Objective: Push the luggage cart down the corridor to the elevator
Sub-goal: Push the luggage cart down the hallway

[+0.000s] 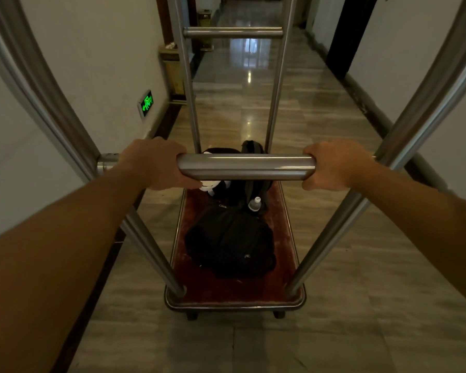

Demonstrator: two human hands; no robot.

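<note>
You have both hands clamped on the handle bar (245, 166) of the luggage cart (234, 300): your left hand (156, 164) is wrapped around the bar's left end, your right hand (334, 165) around its right end, fingers curled under and arms stretched out straight. The cart stands directly beyond the bar, pointing down the corridor, roughly centred between the two walls though a little nearer the left wall.

Below the bar, on the cart's red carpeted deck, lies a black backpack (230, 246); past it sits a second dark bag (250, 184) with a water bottle (254, 204) in its side pocket and something white beside it. The load looks settled and inside the deck's rim.

Beyond the cart the polished floor (320, 125) runs on for a long stretch. To the left of the cart a green exit sign (145, 103) glows low on the wall, and further on stand two bins (172, 74). To the right there is a dark doorway (350, 33).

No elevator door can be made out from here, so I judge the grip and alignment done and most of the pushing left. Hold the line off the left wall and the bins.
</note>
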